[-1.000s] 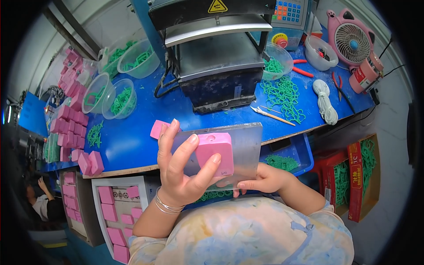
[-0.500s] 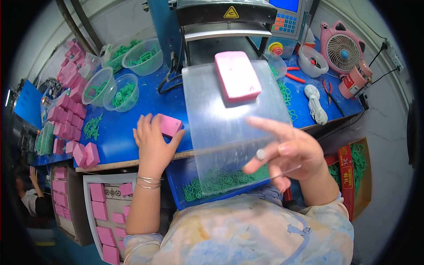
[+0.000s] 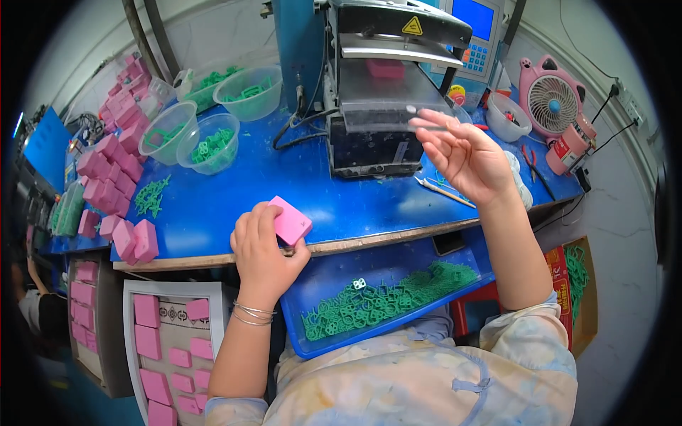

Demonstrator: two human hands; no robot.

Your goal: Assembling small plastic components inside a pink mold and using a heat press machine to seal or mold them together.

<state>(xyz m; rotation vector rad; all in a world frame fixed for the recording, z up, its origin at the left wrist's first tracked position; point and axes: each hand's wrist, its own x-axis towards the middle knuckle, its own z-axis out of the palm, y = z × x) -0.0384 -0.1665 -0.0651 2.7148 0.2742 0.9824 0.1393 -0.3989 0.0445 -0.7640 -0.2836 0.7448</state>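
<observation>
Head view: the left hand (image 3: 266,248) is at 8 o'clock from the picture's centre, pinching a pink block (image 3: 293,221) between its thumb, at the near edge, and its fingers, bent over the left side. That block is at 9 o'clock, over the blue bench (image 3: 273,177) close to the front edge; I cannot tell whether it rests flat.

The right hand (image 3: 465,153) is at 2 o'clock, its fingers stretched out, slightly parted and pointing toward 10 o'clock. Their tips overlap the near right corner of a clear plate (image 3: 369,106); I cannot tell whether they touch it. The plate lies in the press (image 3: 383,145) at 12 o'clock, with a second block (image 3: 386,69) on it.

At 5 o'clock, below the bench's edge, a blue tray (image 3: 405,254) holds a heap of green pieces (image 3: 369,307). Clear bowls (image 3: 209,168) at 10 o'clock hold more. Stacked blocks (image 3: 110,170) stand at 9 o'clock, far left. A white-rimmed box (image 3: 174,287) at 8 o'clock holds others laid apart. At 3 o'clock lies pale cord (image 3: 523,188), partly behind the right forearm; a pink fan (image 3: 550,103) stands at 2 o'clock.
</observation>
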